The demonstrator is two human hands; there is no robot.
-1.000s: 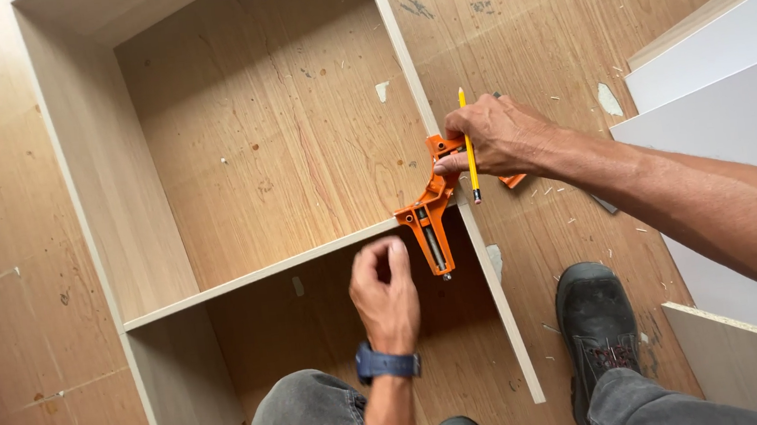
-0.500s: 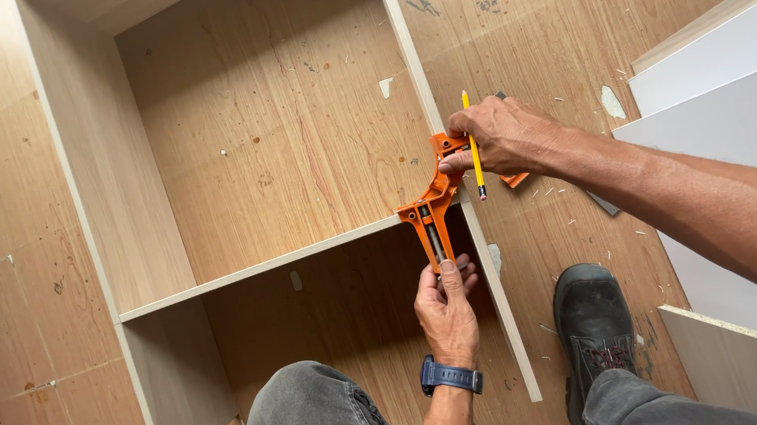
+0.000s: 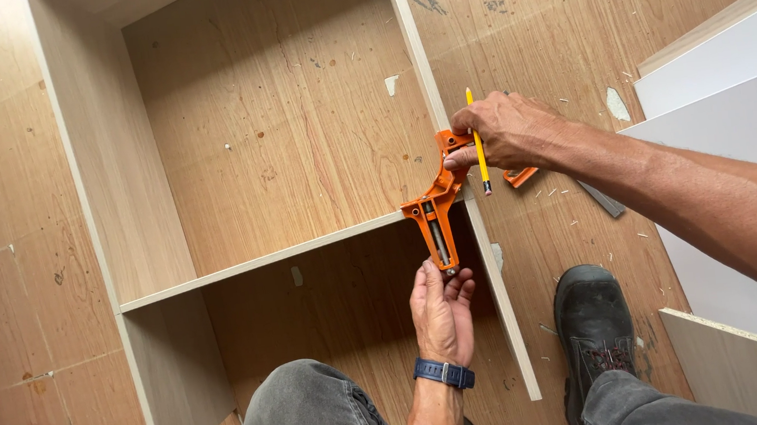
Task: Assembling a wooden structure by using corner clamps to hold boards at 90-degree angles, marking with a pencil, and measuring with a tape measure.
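Gripping the handle end of the orange corner clamp (image 3: 439,211), the left hand (image 3: 443,313) is closed on it. The right hand (image 3: 506,131) presses the clamp body at the shelf-to-side-panel joint, a yellow pencil (image 3: 476,137) tucked between its fingers. The cabinet carcass (image 3: 75,179) holds nothing inside.

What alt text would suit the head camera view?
Seen from above, a left hand grips the handle of an orange corner clamp joining two cabinet panels; the right hand, holding a yellow pencil, steadies the clamp's top.
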